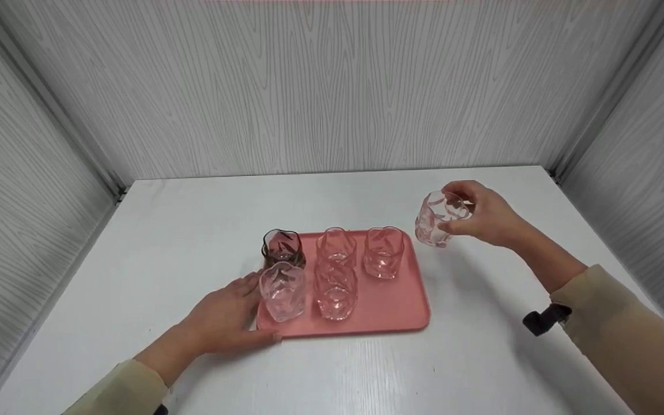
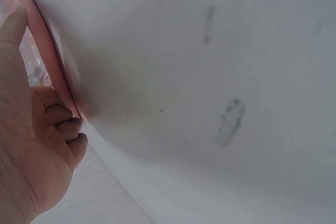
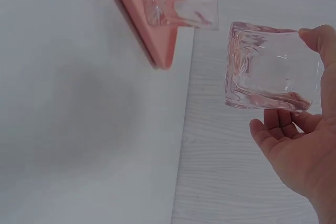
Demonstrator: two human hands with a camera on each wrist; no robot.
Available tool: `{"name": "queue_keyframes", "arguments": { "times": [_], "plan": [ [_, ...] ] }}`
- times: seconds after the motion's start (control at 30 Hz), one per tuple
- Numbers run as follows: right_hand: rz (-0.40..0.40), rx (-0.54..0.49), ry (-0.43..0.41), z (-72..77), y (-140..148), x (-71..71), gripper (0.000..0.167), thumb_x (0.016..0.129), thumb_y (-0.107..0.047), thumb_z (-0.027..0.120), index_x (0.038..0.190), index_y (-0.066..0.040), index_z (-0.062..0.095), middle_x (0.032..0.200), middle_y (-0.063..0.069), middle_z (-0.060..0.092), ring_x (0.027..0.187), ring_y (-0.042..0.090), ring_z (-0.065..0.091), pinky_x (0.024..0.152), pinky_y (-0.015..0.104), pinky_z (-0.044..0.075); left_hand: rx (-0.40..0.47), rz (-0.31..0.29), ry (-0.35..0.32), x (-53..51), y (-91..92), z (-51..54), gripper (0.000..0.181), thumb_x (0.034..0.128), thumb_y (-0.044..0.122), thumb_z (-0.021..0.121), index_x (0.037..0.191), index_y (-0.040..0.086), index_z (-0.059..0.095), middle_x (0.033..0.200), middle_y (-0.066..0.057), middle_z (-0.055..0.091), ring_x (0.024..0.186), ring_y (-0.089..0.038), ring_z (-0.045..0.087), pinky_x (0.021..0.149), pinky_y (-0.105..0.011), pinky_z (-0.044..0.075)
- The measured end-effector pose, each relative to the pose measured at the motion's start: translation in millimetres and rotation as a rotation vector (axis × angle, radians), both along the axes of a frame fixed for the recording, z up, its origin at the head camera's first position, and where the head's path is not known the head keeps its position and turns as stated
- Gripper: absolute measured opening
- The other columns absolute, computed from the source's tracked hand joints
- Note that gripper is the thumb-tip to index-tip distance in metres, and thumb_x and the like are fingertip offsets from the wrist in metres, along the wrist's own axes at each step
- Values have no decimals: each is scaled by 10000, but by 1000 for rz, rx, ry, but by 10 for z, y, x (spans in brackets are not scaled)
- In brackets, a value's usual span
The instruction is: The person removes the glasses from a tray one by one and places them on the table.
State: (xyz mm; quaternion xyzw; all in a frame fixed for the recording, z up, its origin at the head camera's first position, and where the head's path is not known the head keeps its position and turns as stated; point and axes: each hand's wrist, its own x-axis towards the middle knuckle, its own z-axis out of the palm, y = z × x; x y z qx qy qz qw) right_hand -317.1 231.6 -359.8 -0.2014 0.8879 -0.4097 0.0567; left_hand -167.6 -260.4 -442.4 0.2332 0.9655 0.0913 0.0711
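Note:
A pink rectangular tray (image 1: 392, 311) lies on the white table. On it stand several wavy-sided glasses: a dark-tinted glass (image 1: 281, 248) at the back left, a clear glass (image 1: 282, 294) in front of it, and others in the middle and at the back right. My left hand (image 1: 225, 317) holds the tray's front left corner, thumb along the front rim and fingers at the left side. Beyond the tray's back right corner, my right hand (image 1: 485, 216) grips another clear glass (image 3: 268, 69) by its sides, thumb against the near side. This glass appears raised above the table.
White table surface (image 1: 193, 213) surrounds the tray. Grey wood-grain panels (image 1: 332, 86) rise behind the table and along both sides. The standing glass at the tray's back right (image 1: 384, 253) is nearest to the held one.

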Motion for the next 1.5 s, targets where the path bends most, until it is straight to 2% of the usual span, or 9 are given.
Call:
{"name": "queue_keyframes", "arguments": {
  "times": [0.1,0.17,0.33,0.53,0.83,1.13,1.37,1.5],
  "plan": [
    [-25,18,-21,-89,27,-193,736,898,-199,834,1510,19,486,1433,194,553,1344,324,530,972,250,503,0,5,1,7,-7,-4,1077,907,832,546,1636,53,400,1676,-227,348,1538,-422,354,1193,-569,389],
    [-36,26,-34,-152,39,-306,735,911,-230,825,1513,19,485,1425,203,553,1334,331,525,934,236,493,3,5,4,7,-13,-13,1071,906,830,549,1638,62,401,1680,-216,347,1541,-413,353,1193,-564,391],
    [-48,39,-54,-299,47,-523,753,927,-270,820,1521,35,472,1447,236,538,1333,361,511,976,329,492,25,8,12,9,-28,-27,1065,909,819,553,1640,60,397,1678,-210,358,1534,-404,371,1173,-568,418],
    [-66,43,-79,-455,56,-683,718,926,-256,820,1492,46,497,1395,250,546,1279,364,509,974,368,471,7,25,-14,0,-21,-36,1085,904,838,536,1649,65,378,1693,-192,334,1544,-397,356,1181,-568,407],
    [-62,51,-110,-570,-6,-749,754,910,-252,830,1509,57,491,1406,232,544,1279,327,499,1034,439,457,-8,34,-21,3,-22,-36,1091,892,843,555,1658,89,367,1706,-180,309,1549,-399,341,1195,-555,390],
    [-35,20,-113,-560,-59,-748,766,922,-220,819,1541,55,462,1459,253,512,1370,368,469,1133,501,408,-11,35,-18,-12,-16,-52,1086,892,860,528,1661,110,369,1712,-156,305,1553,-380,339,1192,-555,394],
    [-4,-40,-110,-580,-63,-775,765,940,-138,794,1568,77,416,1483,278,469,1408,388,433,1198,541,344,10,12,1,-26,-7,-44,1102,897,843,539,1655,62,361,1682,-212,350,1531,-402,378,1161,-569,433],
    [-3,-37,-109,-593,-52,-784,820,949,-138,791,1617,48,354,1572,283,415,1491,418,377,1236,547,318,-2,15,-7,-34,-1,-42,1105,901,846,529,1659,63,349,1689,-203,341,1538,-395,367,1171,-567,422]
  ]
}}
